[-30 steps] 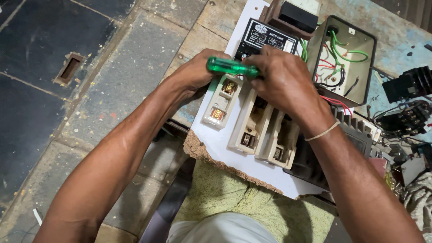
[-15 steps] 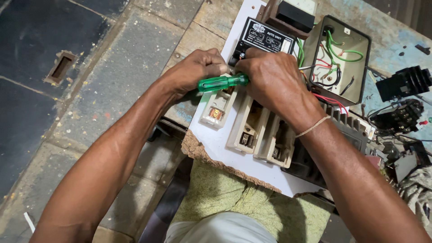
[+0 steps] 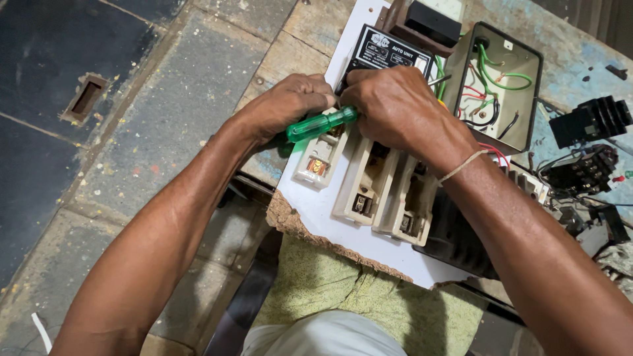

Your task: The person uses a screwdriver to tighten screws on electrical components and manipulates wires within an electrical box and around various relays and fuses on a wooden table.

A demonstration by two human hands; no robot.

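I work over a white rectangular mounting board with a broken, crumbly lower edge. At the board's top sits a black rectangular control box with a white-lettered label on its face; just right of that box stands an open grey metal enclosure holding green, red and black wires. Three cream porcelain fuse carriers stand side by side in the middle of the board. My left hand is curled closed at the board's upper left edge, though I cannot tell what its fingers pinch. My right hand is closed over the tops of the carriers and grips a screwdriver with a translucent green plastic handle. The handle's long axis runs nearly level across the board, its butt end pointing left and slightly down toward my left wrist; the shaft is hidden under my right hand.
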